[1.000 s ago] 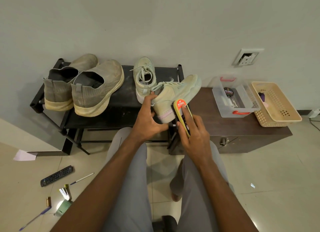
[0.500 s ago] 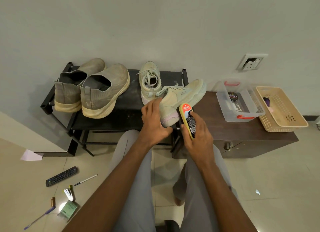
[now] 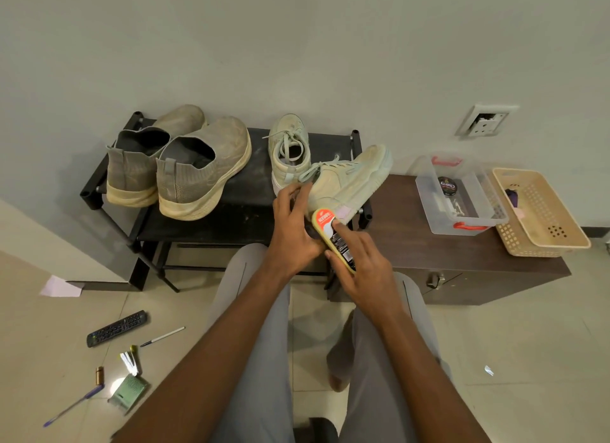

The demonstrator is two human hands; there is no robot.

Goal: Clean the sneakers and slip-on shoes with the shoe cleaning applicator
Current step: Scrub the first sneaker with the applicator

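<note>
Hidden: your left hand covers the heel of the sneaker it grips | Right hand grips the applicator | Change: applicator now lower on the sneaker side.

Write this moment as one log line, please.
left hand: holds sneaker | right hand: grips applicator | slip-ons: on rack

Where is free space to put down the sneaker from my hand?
Free: cabinet top between held sneaker and clear box; rack front before the slip-ons. Crowded: cabinet's right end, box against basket.
</note>
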